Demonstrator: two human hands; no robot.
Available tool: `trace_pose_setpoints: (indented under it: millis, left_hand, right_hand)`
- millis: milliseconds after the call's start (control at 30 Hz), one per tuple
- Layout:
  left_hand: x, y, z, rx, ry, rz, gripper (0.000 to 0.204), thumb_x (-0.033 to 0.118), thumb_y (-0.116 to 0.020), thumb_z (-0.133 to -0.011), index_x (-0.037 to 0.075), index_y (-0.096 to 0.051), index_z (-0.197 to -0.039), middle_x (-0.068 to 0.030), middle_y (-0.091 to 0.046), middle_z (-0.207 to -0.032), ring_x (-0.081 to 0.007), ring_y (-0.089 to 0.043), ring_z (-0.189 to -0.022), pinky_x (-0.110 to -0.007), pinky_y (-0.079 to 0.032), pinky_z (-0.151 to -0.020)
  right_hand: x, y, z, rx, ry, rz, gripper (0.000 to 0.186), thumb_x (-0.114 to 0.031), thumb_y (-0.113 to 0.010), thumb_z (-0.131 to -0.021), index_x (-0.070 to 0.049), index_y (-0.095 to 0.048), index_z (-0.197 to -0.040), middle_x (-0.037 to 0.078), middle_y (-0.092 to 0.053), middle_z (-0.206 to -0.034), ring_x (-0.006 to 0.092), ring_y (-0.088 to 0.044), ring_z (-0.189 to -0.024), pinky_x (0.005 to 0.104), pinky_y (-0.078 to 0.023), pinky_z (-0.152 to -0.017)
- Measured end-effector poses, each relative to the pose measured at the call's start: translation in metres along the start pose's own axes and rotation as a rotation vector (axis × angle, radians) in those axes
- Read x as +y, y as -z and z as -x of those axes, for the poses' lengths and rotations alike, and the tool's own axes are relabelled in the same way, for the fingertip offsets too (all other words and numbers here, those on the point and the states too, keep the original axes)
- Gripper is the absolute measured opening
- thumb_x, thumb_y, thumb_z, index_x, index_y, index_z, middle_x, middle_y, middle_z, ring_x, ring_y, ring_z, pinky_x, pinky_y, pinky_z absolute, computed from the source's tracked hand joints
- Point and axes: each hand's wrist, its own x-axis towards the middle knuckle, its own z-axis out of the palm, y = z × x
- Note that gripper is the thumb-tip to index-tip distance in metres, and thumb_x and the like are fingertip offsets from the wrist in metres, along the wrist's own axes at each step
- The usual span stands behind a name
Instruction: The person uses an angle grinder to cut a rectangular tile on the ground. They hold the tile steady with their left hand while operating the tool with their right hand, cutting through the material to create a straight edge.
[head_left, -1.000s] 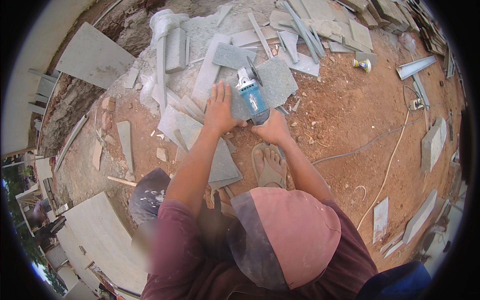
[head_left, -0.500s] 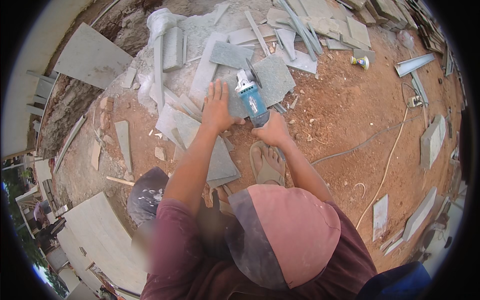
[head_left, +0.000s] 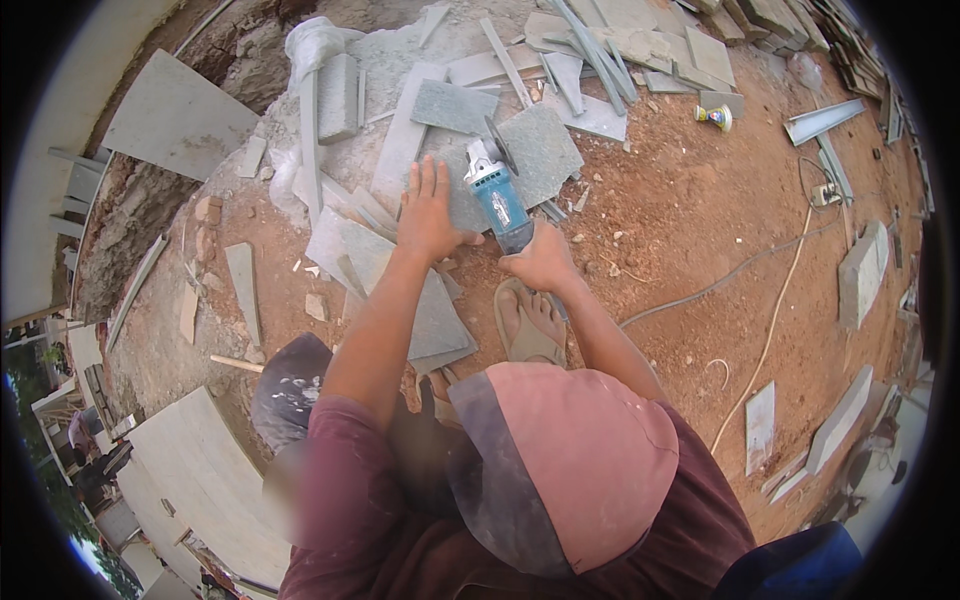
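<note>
Right hand (head_left: 541,258) is closed around the rear of 1 angle grinder (head_left: 497,195), its long axis running forward and slightly left over the grey stone slab's (head_left: 548,158) near edge; left hand (head_left: 428,225), farther off, lies spread at the left edge.

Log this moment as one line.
left hand: spread over flat grey stone slab | right hand: gripping teal-and-silver angle grinder by its rear end | grinder: over slab

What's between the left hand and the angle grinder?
Head view: just a strip of grey stone slab shows between the left hand and the angle grinder.
</note>
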Motion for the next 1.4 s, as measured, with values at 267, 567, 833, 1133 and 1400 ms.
trace_pose_setpoints:
  millis: [267,567,833,1133,1400]
  left_hand:
    - [-0.002,-0.004,0.0,0.022,-0.006,0.012,0.156,0.055,-0.102,-0.058,0.004,-0.013,-0.175,-0.02,-0.005,-0.184,-0.0396,-0.003,-0.17,-0.063,-0.023,-0.133]
    - [0.003,0.001,0.003,0.022,0.005,-0.011,0.151,0.054,-0.102,-0.06,0.004,-0.017,-0.174,-0.0185,-0.009,-0.184,-0.0385,-0.005,-0.17,-0.06,-0.024,-0.133]
    - [0.002,0.0,0.003,0.031,0.005,-0.014,0.151,0.054,-0.102,-0.061,0.005,-0.016,-0.175,-0.0184,-0.009,-0.184,-0.0387,-0.006,-0.17,-0.06,-0.024,-0.133]
    - [0.004,0.001,0.003,0.024,0.011,-0.026,0.15,0.054,-0.101,-0.061,0.005,-0.016,-0.175,-0.018,-0.009,-0.184,-0.038,-0.005,-0.17,-0.06,-0.024,-0.133]
    - [0.005,0.001,0.004,0.026,0.012,-0.043,0.151,0.055,-0.101,-0.061,0.005,-0.015,-0.175,-0.0186,-0.009,-0.184,-0.0385,-0.006,-0.17,-0.059,-0.025,-0.133]
  right_hand:
    - [-0.011,0.01,0.012,-0.041,-0.018,-0.012,0.06,-0.03,-0.089,-0.069,0.009,-0.07,-0.111,0.033,-0.076,-0.107,0.0465,-0.076,-0.106,0.0494,-0.06,-0.095]
    - [0.002,0.003,0.013,-0.012,-0.037,-0.005,0.061,-0.03,-0.089,-0.07,0.01,-0.07,-0.112,0.032,-0.076,-0.108,0.0448,-0.076,-0.106,0.0486,-0.059,-0.095]
    - [0.001,0.007,0.02,-0.049,-0.052,-0.035,0.06,-0.03,-0.091,-0.069,0.009,-0.07,-0.109,0.032,-0.076,-0.108,0.0441,-0.076,-0.105,0.0485,-0.06,-0.095]
    - [0.01,0.001,0.025,0.01,-0.027,-0.024,0.06,-0.032,-0.091,-0.068,0.009,-0.071,-0.108,0.032,-0.076,-0.107,0.0453,-0.076,-0.106,0.0491,-0.06,-0.095]
    - [0.012,0.004,0.036,0.022,0.017,-0.027,0.056,-0.031,-0.089,-0.068,0.008,-0.072,-0.105,0.033,-0.076,-0.104,0.0465,-0.076,-0.102,0.0497,-0.06,-0.092]
